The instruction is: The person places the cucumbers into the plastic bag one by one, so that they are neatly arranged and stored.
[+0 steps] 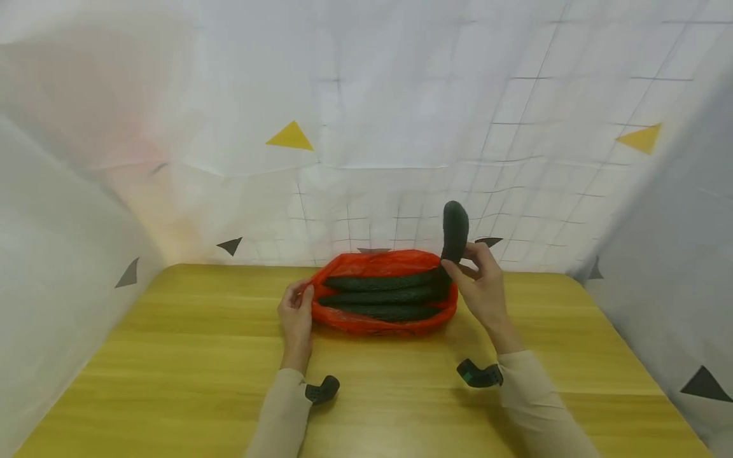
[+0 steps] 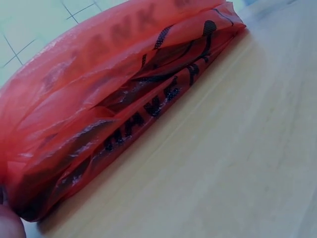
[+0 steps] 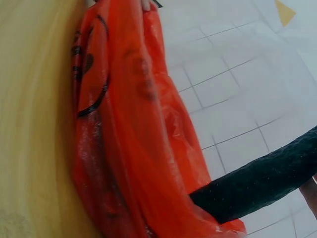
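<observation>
A red plastic bag [image 1: 366, 329] with black print lies on the table, its mouth spread wide. Three dark green cucumbers [image 1: 378, 297] lie side by side inside it. At the bag's left end, my left hand [image 1: 296, 318] grips the rim between thumb and fingers. My right hand [image 1: 483, 286] pinches another cucumber [image 1: 455, 229] above the bag's right end. This one stands nearly upright; in the right wrist view the held cucumber [image 3: 262, 176] has its lower end hidden behind the bag's rim. Only a thumb [image 2: 10, 223] of my left hand shows in the left wrist view.
The yellow wood-grain table [image 1: 189, 356] extends on both sides of the bag. A white sheet [image 1: 389, 127] with grid lines and triangle marks hangs behind it, and pale sheets flank both sides. A black wrist device [image 1: 322, 390] sits on each forearm.
</observation>
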Demonstrator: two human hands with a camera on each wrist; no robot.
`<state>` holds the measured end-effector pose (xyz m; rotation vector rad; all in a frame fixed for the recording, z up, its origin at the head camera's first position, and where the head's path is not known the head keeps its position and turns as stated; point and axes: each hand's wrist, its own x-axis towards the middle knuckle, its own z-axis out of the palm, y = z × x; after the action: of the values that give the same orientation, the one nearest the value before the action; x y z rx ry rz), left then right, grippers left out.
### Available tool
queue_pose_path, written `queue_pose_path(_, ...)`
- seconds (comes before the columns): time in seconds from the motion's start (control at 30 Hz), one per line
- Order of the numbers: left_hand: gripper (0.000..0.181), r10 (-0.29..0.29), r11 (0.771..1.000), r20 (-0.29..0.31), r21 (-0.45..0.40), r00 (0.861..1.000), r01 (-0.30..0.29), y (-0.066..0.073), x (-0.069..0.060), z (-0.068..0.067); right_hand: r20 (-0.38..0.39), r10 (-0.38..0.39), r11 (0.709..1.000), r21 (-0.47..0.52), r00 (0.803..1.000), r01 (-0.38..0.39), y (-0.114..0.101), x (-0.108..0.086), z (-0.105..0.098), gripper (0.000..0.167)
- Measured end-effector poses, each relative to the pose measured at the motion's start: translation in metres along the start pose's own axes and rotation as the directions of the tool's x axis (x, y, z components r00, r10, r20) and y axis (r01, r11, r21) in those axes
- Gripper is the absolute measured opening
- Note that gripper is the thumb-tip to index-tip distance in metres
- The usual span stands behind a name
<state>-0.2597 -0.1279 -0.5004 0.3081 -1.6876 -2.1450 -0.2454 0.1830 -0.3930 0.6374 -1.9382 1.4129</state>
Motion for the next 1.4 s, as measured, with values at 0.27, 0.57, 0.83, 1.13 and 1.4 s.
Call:
queue_pose_path(0.27, 0.026, -0.006, 1.000, 0.001, -0.028, 1.000, 0.006, 0.004, -0.003, -0.005, 0.072, -0.097, 0.992, -0.079, 0.993, 0.102, 0.000, -0.003, 0.013, 0.037)
queue_pose_path(0.57, 0.024, 0.026, 1.000, -0.007, -0.007, 1.000, -0.026, -0.001, -0.001, -0.006, 0.095, -0.096, 0.985, -0.132, 0.991, 0.108, 0.000, -0.006, 0.016, 0.038)
queue_pose_path(0.83, 0.022, 0.030, 0.999, -0.025, -0.011, 0.999, -0.030, -0.004, 0.001, -0.006, 0.125, -0.100, 0.982, -0.146, 0.987, 0.118, 0.024, -0.010, 0.019, 0.039)
queue_pose_path(1.13, 0.023, 0.017, 1.000, -0.036, -0.009, 0.999, -0.017, -0.001, 0.001, -0.004, 0.196, -0.162, 0.958, -0.202, 0.967, 0.202, 0.035, -0.013, 0.026, 0.043)
queue_pose_path(1.4, 0.023, 0.027, 0.999, -0.027, -0.019, 0.999, -0.027, 0.000, -0.002, -0.002, 0.263, -0.195, 0.923, -0.277, 0.945, 0.267, 0.036, -0.020, 0.037, 0.044)
